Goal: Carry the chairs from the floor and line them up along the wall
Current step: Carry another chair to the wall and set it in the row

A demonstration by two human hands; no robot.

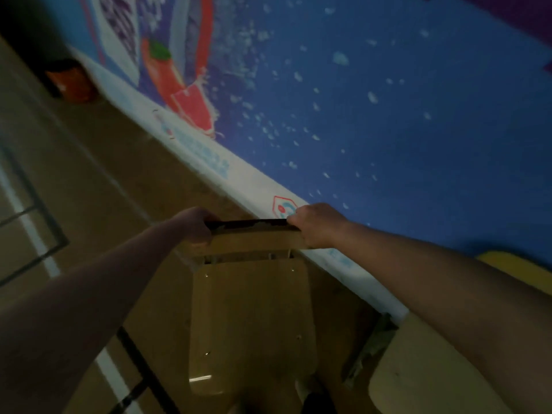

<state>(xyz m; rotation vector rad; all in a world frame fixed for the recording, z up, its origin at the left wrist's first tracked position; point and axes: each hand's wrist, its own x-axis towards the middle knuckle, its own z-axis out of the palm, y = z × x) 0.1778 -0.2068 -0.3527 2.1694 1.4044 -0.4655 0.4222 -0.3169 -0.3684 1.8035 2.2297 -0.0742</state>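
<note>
Left hand, right hand on chair backrest; brown floor, blue wall.

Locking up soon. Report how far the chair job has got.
Done: a second chair apparently sits by the wall. In hand: left hand and right hand grip a wooden chair by its backrest, close to the wall. Left: placing it; further chairs aren't visible.

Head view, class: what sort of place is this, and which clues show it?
Probably a sports hall: court lines on the wood floor, a long printed wall banner, a plywood chair.
</note>
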